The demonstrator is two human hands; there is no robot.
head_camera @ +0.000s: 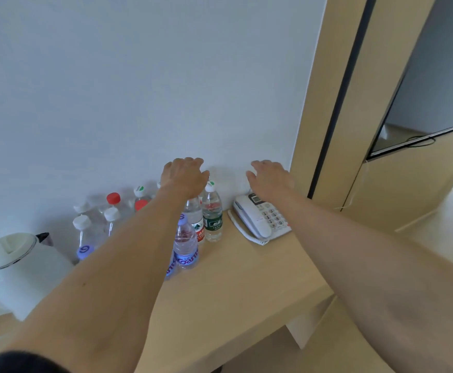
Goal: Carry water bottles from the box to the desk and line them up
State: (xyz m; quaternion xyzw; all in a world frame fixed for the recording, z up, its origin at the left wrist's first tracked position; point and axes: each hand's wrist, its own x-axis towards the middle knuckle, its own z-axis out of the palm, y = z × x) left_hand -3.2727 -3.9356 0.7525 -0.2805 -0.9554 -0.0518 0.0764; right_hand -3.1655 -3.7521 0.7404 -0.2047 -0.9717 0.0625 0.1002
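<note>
A cluster of clear plastic water bottles [150,219] with white, red and purple caps stands upright on the pale wooden desk [236,286], back by the white wall; the green-labelled bottle [212,212] stands at its right end. The left hand [183,176] hovers over the bottles, fingers curled loosely downward, holding nothing. The right hand [269,179] hangs above the white corded telephone [260,215], fingers relaxed and empty. A white electric kettle [18,267] sits at the far left.
</note>
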